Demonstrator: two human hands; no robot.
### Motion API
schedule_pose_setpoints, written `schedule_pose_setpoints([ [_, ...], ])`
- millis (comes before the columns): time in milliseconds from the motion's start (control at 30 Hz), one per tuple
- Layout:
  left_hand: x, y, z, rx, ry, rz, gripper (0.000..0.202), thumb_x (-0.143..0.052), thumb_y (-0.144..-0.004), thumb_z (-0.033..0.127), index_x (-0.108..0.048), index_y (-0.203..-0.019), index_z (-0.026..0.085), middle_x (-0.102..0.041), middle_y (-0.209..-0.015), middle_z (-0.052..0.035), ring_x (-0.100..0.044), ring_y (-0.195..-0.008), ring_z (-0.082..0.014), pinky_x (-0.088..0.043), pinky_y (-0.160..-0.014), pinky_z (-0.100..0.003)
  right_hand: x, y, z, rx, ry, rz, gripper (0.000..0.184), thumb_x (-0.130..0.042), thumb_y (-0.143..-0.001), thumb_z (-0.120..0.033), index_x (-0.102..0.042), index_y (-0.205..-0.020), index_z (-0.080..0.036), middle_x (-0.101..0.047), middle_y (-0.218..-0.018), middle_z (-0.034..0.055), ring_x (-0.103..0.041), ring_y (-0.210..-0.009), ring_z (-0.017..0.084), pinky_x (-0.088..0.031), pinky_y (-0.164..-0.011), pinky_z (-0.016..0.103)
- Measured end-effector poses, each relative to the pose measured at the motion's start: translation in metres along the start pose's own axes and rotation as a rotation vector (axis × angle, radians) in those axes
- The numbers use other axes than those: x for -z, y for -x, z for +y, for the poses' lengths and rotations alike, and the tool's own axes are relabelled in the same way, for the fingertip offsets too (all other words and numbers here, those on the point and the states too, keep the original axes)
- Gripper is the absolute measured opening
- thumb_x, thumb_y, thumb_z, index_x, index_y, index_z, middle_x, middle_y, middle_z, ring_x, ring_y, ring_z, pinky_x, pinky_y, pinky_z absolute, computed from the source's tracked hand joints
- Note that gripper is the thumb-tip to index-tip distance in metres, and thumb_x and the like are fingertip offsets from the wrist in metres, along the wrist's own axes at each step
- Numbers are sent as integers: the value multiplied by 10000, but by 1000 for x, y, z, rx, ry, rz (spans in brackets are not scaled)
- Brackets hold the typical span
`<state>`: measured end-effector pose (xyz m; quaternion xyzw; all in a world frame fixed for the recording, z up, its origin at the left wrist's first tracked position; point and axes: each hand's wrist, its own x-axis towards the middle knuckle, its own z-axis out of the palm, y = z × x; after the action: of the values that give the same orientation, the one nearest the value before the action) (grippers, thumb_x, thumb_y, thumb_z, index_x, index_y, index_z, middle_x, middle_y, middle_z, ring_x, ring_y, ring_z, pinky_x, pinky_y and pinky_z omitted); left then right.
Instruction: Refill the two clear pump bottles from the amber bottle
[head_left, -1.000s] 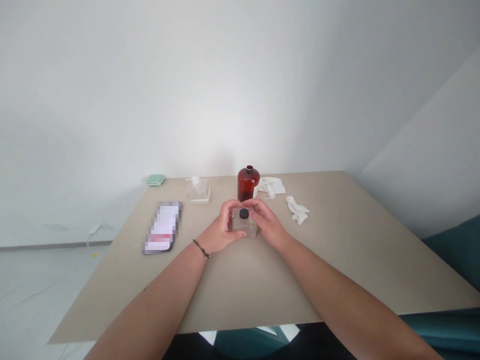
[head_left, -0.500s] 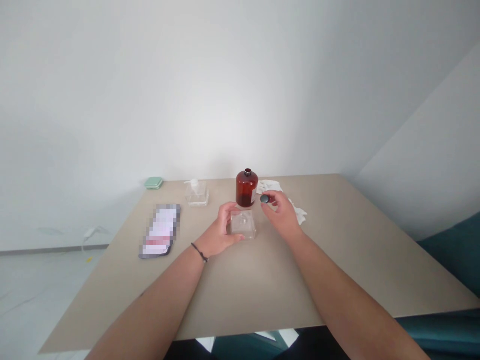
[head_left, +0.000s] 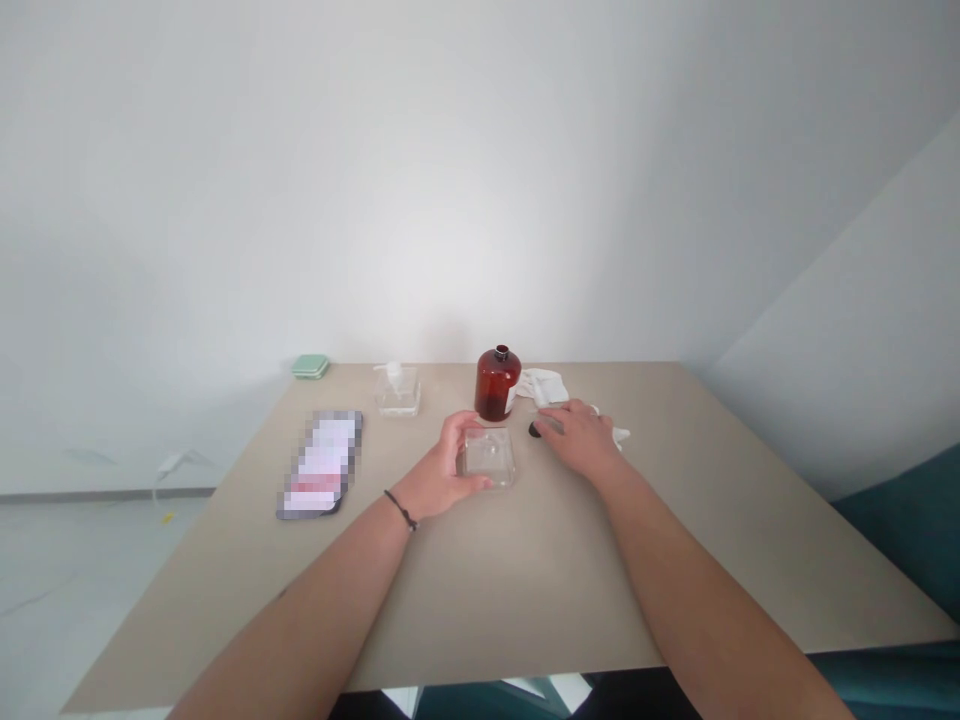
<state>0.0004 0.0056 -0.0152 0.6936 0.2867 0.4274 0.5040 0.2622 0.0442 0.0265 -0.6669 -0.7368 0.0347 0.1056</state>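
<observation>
My left hand (head_left: 450,470) is wrapped around the left side of a clear square bottle (head_left: 491,460), thumb along its front edge and fingers behind. The bottle stands on the table. To its right, my right hand (head_left: 577,435) is low at the tabletop. A small black bottle cap (head_left: 535,429) shows at its thumb tip; the fingers hide part of what lies beneath them. Just behind the clear bottle stands an amber bottle (head_left: 496,385) without a cap, its neck uncovered and a white label on its right side.
Crumpled white tissue (head_left: 546,386) lies behind my right hand. A clear square pump bottle (head_left: 398,395) stands at the back left, near a small green case (head_left: 310,366). A phone with a blurred screen (head_left: 324,462) lies to the left. Behind the table (head_left: 480,600) rises a white wall.
My right hand has come down to the tabletop and slightly right, bringing the black cap down with it. My left hand keeps its hold on the clear bottle.
</observation>
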Motion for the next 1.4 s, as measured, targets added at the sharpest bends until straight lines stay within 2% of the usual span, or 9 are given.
schedule_pose_setpoints([
  [167, 0, -1, 3, 5, 2, 5, 816, -815, -792, 313, -272, -1401, 286, -451, -1415, -144, -462, -1384, -321, -363, -1162, -550, 7, -35, 7, 180, 191, 4, 499, -382, -953, -115, -675, -1320, -284, -669, -1172, 134, -630, -1075, 279, -430, -891, 375],
  [300, 0, 0, 5, 18, -5, -13, 812, -798, -805, 297, -244, -1398, 278, -430, -1422, -149, -451, -1386, -319, -335, -1171, -550, 11, -59, 11, 315, 269, -117, 471, -433, -946, -110, -720, -1243, -336, -696, -1080, 101, -647, -999, 257, -421, -848, 345],
  [433, 0, -1, 6, 44, -11, -18, 825, -789, -802, 279, -220, -1399, 277, -436, -1391, -140, -480, -1347, -306, -325, -1170, -545, 23, -61, 18, 341, 302, -79, 341, -509, -940, -187, -736, -1186, -251, -692, -1079, 130, -634, -1017, 281, -426, -879, 373],
  [533, 1, -1, 3, 55, -39, -9, 849, -796, -785, 258, -220, -1407, 277, -448, -1374, -133, -498, -1324, -305, -323, -1168, -549, 34, -44, 21, 183, 26, 217, 333, -593, -915, -360, -727, -1149, -166, -676, -1072, 155, -626, -980, 294, -455, -875, 400],
  [600, 1, -1, 1, 74, -52, -5, 871, -805, -772, 254, -220, -1417, 275, -454, -1372, -135, -517, -1300, -306, -333, -1160, -553, 36, -26, 14, 42, -390, 458, 383, -604, -897, -464, -723, -1098, -161, -681, -1008, 121, -630, -884, 256, -482, -825, 386],
  [667, 2, -1, 0, 84, -51, -7, 879, -807, -769, 261, -218, -1422, 272, -462, -1367, -138, -538, -1271, -304, -352, -1147, -553, 33, -8, 0, 15, -819, 515, 391, -557, -919, -515, -702, -1111, -208, -696, -957, 68, -638, -833, 222, -497, -784, 365],
  [833, 1, -2, 4, 3, -53, -7, 824, -787, -796, 290, -227, -1400, 261, -453, -1405, -154, -486, -1344, -315, -348, -1157, -540, 17, 18, -47, 212, -1156, 357, 264, -650, -880, -463, -710, -1033, -257, -698, -1000, 31, -636, -887, 206, -491, -790, 342],
  [1167, 1, -2, -1, -28, -67, 6, 834, -797, -799, 350, -231, -1403, 251, -450, -1408, -163, -499, -1336, -307, -394, -1136, -519, 17, 23, -72, 385, -905, 260, 122, -629, -873, -317, -682, -942, -231, -668, -938, 43, -600, -905, 221, -456, -800, 357],
  [1400, 1, 3, 1, -80, -186, 27, 885, -786, -818, 341, -220, -1496, 287, -419, -1478, -140, -449, -1392, -305, -368, -1171, -505, -12, 27, -80, 380, -901, 140, 147, -658, -830, -323, -652, -933, -218, -654, -1004, 62, -603, -997, 254, -456, -927, 423],
])
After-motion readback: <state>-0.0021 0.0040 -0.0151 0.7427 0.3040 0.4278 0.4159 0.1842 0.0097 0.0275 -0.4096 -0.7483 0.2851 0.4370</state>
